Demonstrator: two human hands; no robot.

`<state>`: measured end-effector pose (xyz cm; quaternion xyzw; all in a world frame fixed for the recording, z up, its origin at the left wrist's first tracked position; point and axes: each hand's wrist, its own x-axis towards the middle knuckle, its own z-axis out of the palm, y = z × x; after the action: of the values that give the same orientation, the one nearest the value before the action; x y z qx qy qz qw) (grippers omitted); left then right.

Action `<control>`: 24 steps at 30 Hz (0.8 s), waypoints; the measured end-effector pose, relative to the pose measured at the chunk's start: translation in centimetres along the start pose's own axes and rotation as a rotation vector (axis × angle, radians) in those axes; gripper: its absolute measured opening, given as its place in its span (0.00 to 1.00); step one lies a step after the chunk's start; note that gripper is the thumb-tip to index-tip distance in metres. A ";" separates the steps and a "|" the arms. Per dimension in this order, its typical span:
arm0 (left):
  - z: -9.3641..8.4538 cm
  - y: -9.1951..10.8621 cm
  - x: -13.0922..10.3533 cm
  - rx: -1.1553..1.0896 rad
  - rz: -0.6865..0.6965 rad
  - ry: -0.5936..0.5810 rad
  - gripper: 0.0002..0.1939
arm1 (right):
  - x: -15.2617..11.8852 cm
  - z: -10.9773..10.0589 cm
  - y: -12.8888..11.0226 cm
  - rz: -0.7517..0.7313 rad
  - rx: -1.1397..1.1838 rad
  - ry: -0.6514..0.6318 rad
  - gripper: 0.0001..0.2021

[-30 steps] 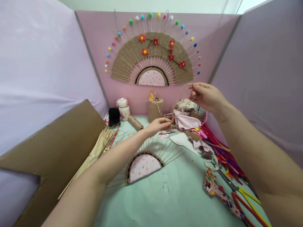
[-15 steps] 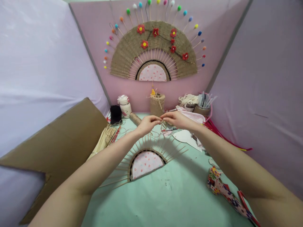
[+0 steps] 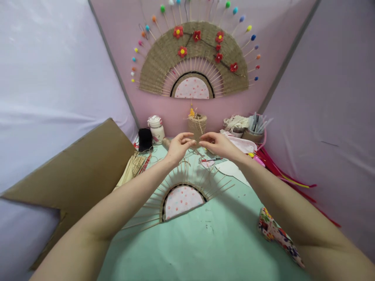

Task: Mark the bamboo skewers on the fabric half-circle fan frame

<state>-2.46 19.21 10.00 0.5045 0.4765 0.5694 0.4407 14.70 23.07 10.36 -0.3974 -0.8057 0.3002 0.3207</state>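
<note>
Above the far part of the green table, my left hand is closed, thumb and fingers together on what looks like thin twine. My right hand faces it a short gap away, fingers curled; whether it holds anything is too small to tell. Below them lies a half-circle fan base with a dotted pink centre, a dark braided edge and thin sticks spreading outward. Loose twine trails on the table near the hands.
A finished woven fan hangs on the pink wall. Behind the hands stand a twine spool and a white bottle. Brown cardboard leans left, beside a bundle of sticks. A floral-patterned item lies right.
My hands have drawn apart from where they nearly touched, and their fingers have loosened a little. The whole view has shifted slightly.
</note>
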 end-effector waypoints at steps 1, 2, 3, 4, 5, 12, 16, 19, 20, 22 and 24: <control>0.1 0.1 -0.2 0.008 0.004 -0.016 0.16 | 0.3 0.3 0.1 0.016 0.081 0.001 0.17; 0.1 0.1 -0.3 0.017 0.016 -0.016 0.15 | 0.5 0.6 0.2 0.026 0.139 -0.025 0.16; 0.1 0.1 -0.4 0.028 0.034 -0.001 0.13 | 0.7 0.8 0.2 0.035 0.157 -0.047 0.14; 0.0 0.0 -0.5 0.044 0.057 0.019 0.10 | 0.8 1.0 0.1 0.040 0.121 -0.040 0.12; -0.1 0.0 -0.5 0.066 0.076 0.037 0.09 | 0.7 1.1 0.0 0.038 0.026 -0.006 0.10; -0.9 0.2 -0.4 0.228 -0.064 -0.121 0.07 | 0.9 0.4 -0.2 -0.011 -0.701 0.254 0.05; -1.7 0.8 0.0 0.269 -0.012 -0.134 0.09 | 1.6 -0.7 0.5 0.095 -0.447 0.249 0.06; -3.1 1.2 0.3 0.380 0.055 -0.090 0.08 | 1.8 -2.4 1.2 0.142 -0.418 0.333 0.08; -3.7 1.4 0.3 0.423 0.068 -0.088 0.08 | 1.8 -3.2 1.5 0.140 -0.476 0.379 0.09; -5.1 1.8 0.4 0.483 0.081 -0.083 0.08 | 1.7 -4.9 2.4 0.118 -0.628 0.438 0.11; -6.7 2.1 0.5 0.504 0.047 -0.055 0.10 | 1.5 -6.7 3.6 0.128 -0.699 0.378 0.12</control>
<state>-9.18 18.76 11.94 0.6248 0.5794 0.4286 0.3004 20.66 27.66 12.29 -0.5800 -0.7598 -0.0509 0.2893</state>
